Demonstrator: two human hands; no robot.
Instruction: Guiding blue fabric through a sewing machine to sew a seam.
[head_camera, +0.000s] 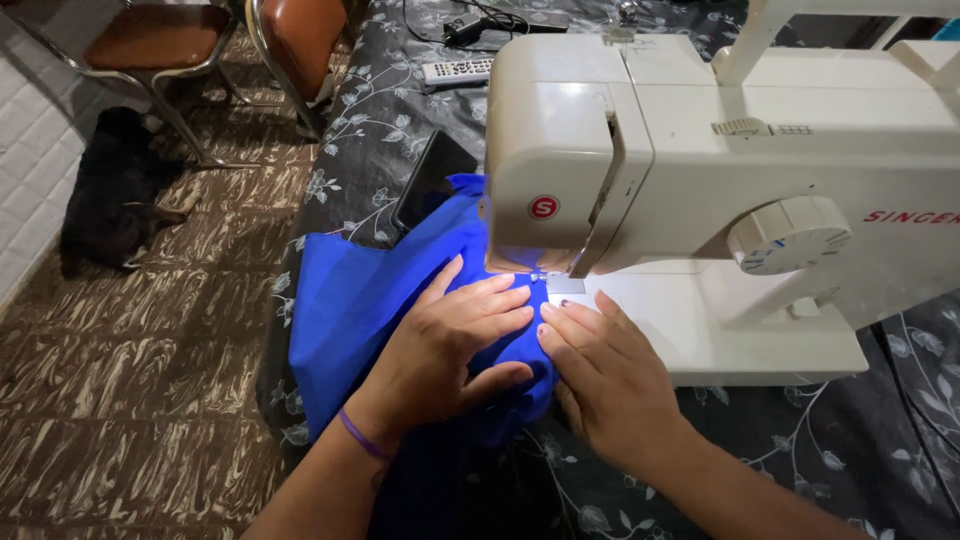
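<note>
Under the machine head (560, 150), needle hidden by fingers (510, 290).

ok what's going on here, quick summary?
A person is at a cream sewing machine on a table with a dark floral cloth. Both hands lie flat on a blue fabric: the left hand presses it down, and the right hand sits beside it with fingertips near the needle area. A remote control lies behind the machine.

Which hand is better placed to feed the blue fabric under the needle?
Right hand, probably: its fingertips sit beside the needle area on the white sewing machine. Left hand lies flat on the blue fabric.
</note>
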